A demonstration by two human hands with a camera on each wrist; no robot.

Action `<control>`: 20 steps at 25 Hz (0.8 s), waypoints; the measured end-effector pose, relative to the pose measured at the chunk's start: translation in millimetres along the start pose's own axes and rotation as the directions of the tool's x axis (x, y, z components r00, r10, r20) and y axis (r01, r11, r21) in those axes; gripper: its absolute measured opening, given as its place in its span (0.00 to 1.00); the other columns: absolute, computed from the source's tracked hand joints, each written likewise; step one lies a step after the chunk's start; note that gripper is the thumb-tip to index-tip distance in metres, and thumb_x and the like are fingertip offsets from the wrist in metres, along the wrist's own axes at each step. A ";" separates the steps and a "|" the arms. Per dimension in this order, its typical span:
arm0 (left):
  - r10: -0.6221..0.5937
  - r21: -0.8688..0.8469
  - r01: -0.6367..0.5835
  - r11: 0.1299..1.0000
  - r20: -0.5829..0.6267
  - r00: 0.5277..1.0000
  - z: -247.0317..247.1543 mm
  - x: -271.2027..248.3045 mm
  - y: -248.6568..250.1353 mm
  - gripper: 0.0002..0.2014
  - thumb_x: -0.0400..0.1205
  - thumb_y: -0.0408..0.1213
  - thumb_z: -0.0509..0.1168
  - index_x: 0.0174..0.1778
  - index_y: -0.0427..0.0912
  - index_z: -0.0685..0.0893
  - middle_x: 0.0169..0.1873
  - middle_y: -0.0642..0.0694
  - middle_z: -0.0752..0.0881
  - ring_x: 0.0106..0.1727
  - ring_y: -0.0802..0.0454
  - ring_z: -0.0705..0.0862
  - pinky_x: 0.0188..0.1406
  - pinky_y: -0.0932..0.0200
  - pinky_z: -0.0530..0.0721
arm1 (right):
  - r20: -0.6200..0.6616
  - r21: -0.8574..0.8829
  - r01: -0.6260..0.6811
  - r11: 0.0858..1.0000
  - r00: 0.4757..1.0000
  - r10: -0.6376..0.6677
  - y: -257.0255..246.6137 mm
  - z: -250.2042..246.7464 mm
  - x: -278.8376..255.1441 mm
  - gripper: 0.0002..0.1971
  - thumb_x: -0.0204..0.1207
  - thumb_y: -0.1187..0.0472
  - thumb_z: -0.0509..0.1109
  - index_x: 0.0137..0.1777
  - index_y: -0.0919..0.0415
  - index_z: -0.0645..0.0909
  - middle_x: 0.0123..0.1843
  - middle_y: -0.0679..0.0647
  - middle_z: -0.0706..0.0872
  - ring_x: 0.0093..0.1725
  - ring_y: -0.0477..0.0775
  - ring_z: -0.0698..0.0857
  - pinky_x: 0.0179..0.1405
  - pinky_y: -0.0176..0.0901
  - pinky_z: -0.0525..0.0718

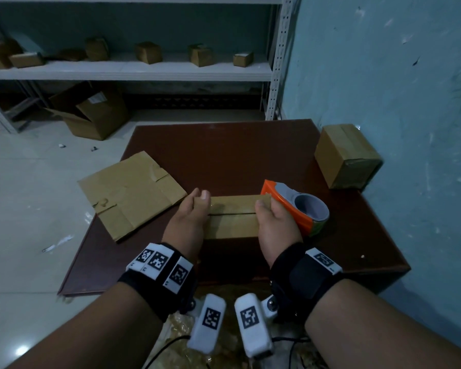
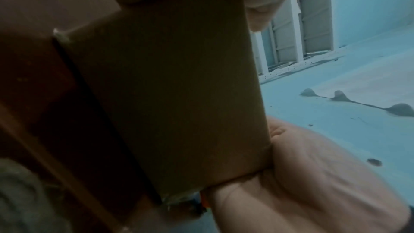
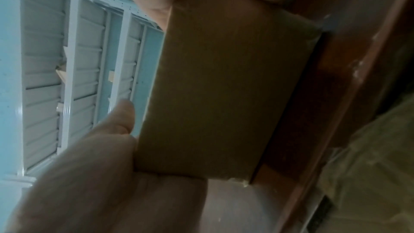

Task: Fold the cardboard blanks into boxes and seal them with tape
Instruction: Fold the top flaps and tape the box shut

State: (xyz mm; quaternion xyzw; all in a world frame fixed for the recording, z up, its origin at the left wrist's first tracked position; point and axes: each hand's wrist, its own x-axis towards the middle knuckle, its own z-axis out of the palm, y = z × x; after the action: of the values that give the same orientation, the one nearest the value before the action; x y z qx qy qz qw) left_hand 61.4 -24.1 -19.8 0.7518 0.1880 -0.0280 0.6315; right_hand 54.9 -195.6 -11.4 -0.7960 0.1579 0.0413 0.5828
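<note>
A small brown cardboard box [image 1: 233, 221] stands on the dark red-brown table [image 1: 224, 150], its top flaps folded down with a dark seam along the middle. My left hand [image 1: 200, 202] grips the box's left end, thumb on top. My right hand [image 1: 264, 206] grips the right end the same way. The left wrist view shows the box's [image 2: 174, 86] side face with the right hand [image 2: 302, 174] at its far end. The right wrist view shows the box [image 3: 224, 86] and the left hand [image 3: 100, 174] against it. An orange tape dispenser [image 1: 301, 209] lies just right of my right hand.
Flat cardboard blanks [image 1: 128, 193] lie on the table's left side, overhanging its edge. A closed box [image 1: 346, 155] sits at the far right corner by the blue wall. Behind stand white shelves [image 1: 133, 67] with several small boxes and an open carton [image 1: 91, 113] on the floor.
</note>
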 end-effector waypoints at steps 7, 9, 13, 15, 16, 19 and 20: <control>-0.002 0.142 -0.001 0.990 0.023 1.000 6.3 -15.2 13.1 0.20 0.91 0.55 0.59 0.79 0.61 0.75 0.67 0.47 0.80 0.58 0.48 0.82 0.59 0.47 0.83 | 0.037 -0.156 0.024 0.988 0.999 -0.019 -7.4 -4.6 -5.2 0.29 0.94 0.48 0.53 0.92 0.54 0.57 0.91 0.54 0.62 0.89 0.58 0.63 0.85 0.53 0.62; -0.007 0.118 0.003 0.993 0.034 0.999 4.1 -13.1 15.8 0.18 0.90 0.56 0.60 0.76 0.62 0.77 0.66 0.48 0.81 0.56 0.50 0.82 0.52 0.51 0.82 | 0.080 -0.096 -0.008 0.995 0.997 0.016 -10.8 -9.6 -7.5 0.30 0.93 0.46 0.55 0.92 0.53 0.57 0.92 0.53 0.62 0.90 0.58 0.62 0.86 0.54 0.61; 0.003 0.216 -0.005 0.976 0.009 1.000 -9.5 -4.3 21.7 0.25 0.87 0.59 0.63 0.80 0.57 0.76 0.75 0.47 0.79 0.71 0.44 0.79 0.61 0.50 0.77 | 0.138 -0.101 0.049 0.994 0.990 -0.034 -21.9 -30.4 -0.9 0.35 0.89 0.34 0.56 0.90 0.53 0.64 0.87 0.51 0.72 0.85 0.56 0.71 0.81 0.51 0.68; 0.078 0.281 -0.069 0.957 -0.019 0.997 -17.3 -4.2 24.8 0.26 0.88 0.58 0.63 0.81 0.55 0.75 0.77 0.47 0.79 0.71 0.47 0.79 0.61 0.51 0.75 | 0.036 -0.306 0.209 0.929 0.977 -0.208 -24.1 -49.7 12.3 0.35 0.85 0.32 0.59 0.86 0.51 0.68 0.79 0.51 0.80 0.78 0.56 0.79 0.78 0.55 0.75; 0.115 0.290 -0.103 0.952 -0.026 0.993 -20.1 -6.2 26.2 0.25 0.88 0.58 0.63 0.81 0.55 0.76 0.76 0.48 0.80 0.68 0.50 0.79 0.59 0.53 0.75 | 0.000 -0.466 0.252 0.848 0.959 -0.284 -23.8 -60.6 19.7 0.34 0.84 0.32 0.61 0.83 0.50 0.71 0.73 0.51 0.83 0.72 0.56 0.82 0.74 0.59 0.80; 0.206 0.355 -0.171 0.919 -0.061 0.977 -26.6 -15.0 29.0 0.22 0.88 0.59 0.60 0.77 0.58 0.79 0.73 0.47 0.81 0.66 0.50 0.80 0.56 0.51 0.80 | 0.020 -0.798 0.171 0.578 0.966 -0.259 -16.2 -81.1 35.0 0.35 0.81 0.33 0.66 0.83 0.51 0.69 0.72 0.57 0.81 0.70 0.61 0.81 0.69 0.60 0.82; 0.293 0.492 -0.221 0.842 -0.073 0.953 -29.3 -18.8 29.4 0.22 0.87 0.61 0.59 0.75 0.60 0.79 0.73 0.47 0.81 0.69 0.48 0.79 0.61 0.47 0.82 | 0.034 -0.843 0.144 0.519 0.976 -0.216 -12.2 -81.5 37.8 0.38 0.81 0.32 0.66 0.85 0.51 0.66 0.74 0.58 0.80 0.72 0.63 0.80 0.69 0.60 0.82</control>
State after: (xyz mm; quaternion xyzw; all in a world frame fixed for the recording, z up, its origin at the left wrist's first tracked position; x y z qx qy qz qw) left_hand 47.6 -4.5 18.9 0.9025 0.1179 0.0663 0.4088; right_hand 84.7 -276.7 16.2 -0.9904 0.0574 0.0216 0.1239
